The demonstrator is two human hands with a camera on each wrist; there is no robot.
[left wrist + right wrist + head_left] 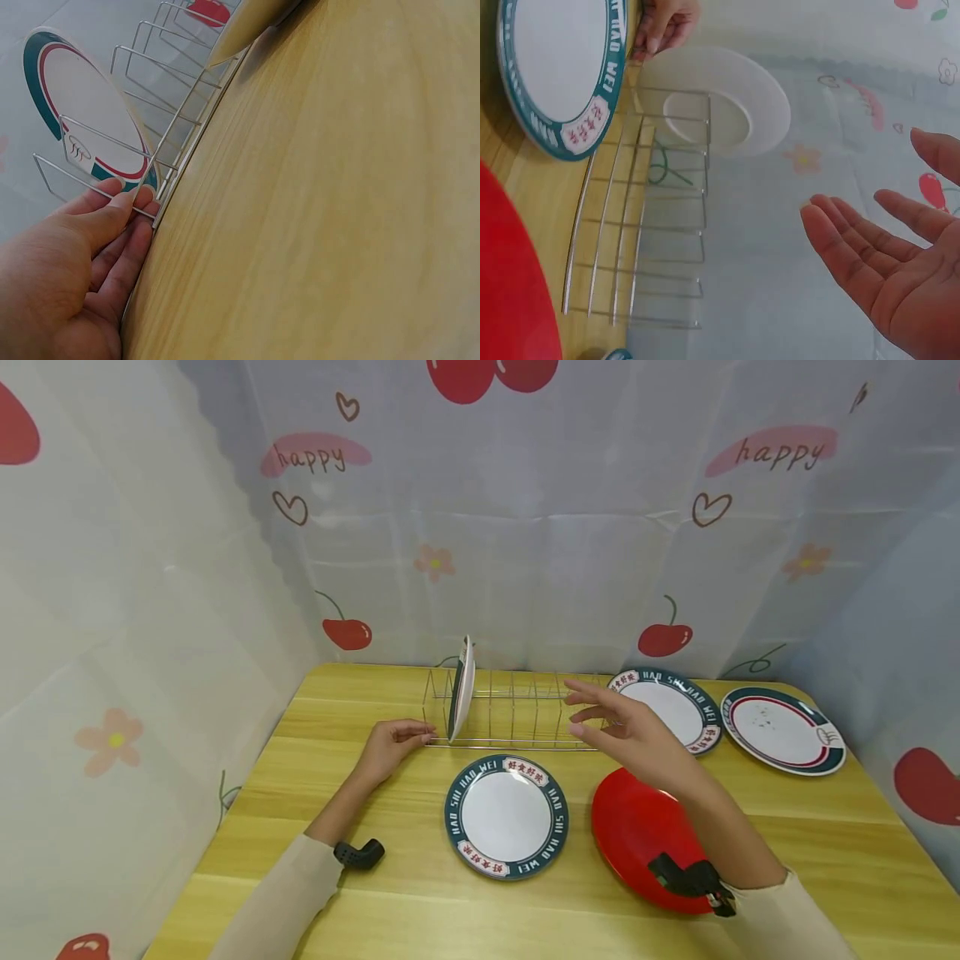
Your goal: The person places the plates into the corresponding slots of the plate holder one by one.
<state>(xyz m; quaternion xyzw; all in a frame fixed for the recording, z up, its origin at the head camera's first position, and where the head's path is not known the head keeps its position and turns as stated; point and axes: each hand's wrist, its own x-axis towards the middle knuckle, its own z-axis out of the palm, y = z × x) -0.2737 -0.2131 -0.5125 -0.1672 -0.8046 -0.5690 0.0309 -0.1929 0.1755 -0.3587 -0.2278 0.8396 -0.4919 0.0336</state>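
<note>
A metal wire dish rack (525, 743) stands at the back of the table. My left hand (386, 747) pinches the wire at its left front corner, as the left wrist view shows. One white plate with a green and red rim (90, 97) is upright in a slot near the rack's left end. My right hand (626, 722) hovers at the rack's right end, its fingers (840, 255) spread and holding nothing. In front of the rack lies a green-rimmed plate (506, 817) with lettering. Beneath the right forearm is a red plate (637, 835), partly covered.
Behind the right hand lies another lettered plate (671, 706), partly hidden. To its right is an oval white plate (780, 731) with a green and red rim. A patterned curtain (510, 568) hangs behind the wooden table (420, 910) and at both sides.
</note>
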